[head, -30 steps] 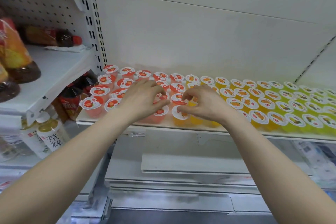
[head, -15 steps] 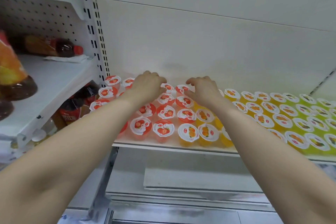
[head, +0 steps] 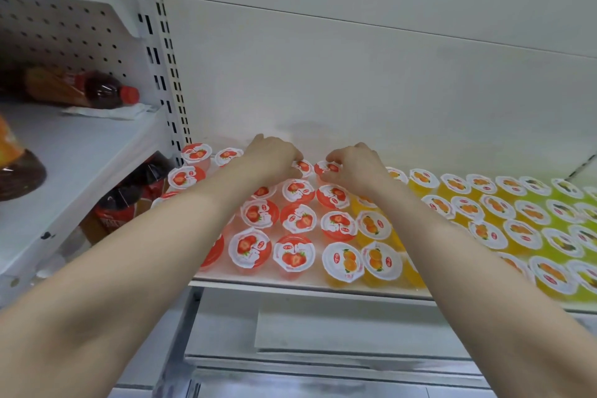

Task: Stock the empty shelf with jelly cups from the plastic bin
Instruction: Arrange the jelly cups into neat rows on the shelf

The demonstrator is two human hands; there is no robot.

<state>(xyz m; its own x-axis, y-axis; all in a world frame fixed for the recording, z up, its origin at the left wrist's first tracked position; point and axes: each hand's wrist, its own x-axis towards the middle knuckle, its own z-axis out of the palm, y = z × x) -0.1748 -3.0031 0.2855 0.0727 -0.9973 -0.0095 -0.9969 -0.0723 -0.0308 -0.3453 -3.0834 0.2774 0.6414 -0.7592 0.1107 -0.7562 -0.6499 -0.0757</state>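
The white shelf carries rows of jelly cups: red strawberry cups on the left, orange cups in the middle, yellow-green cups on the right. Both my hands reach to the back row by the rear panel. My left hand curls its fingertips around a strawberry cup. My right hand pinches the neighbouring strawberry cup between thumb and fingers. My forearms hide some cups beneath them. The plastic bin is out of view.
A higher white shelf on the left holds a lying dark drink bottle with a red cap. More dark bottles stand below it, just left of the cups. A slotted upright separates the bays. Bare shelf boards lie underneath.
Both hands moved from the shelf's front row to the back row near the rear panel. The view has shifted closer and to the right.
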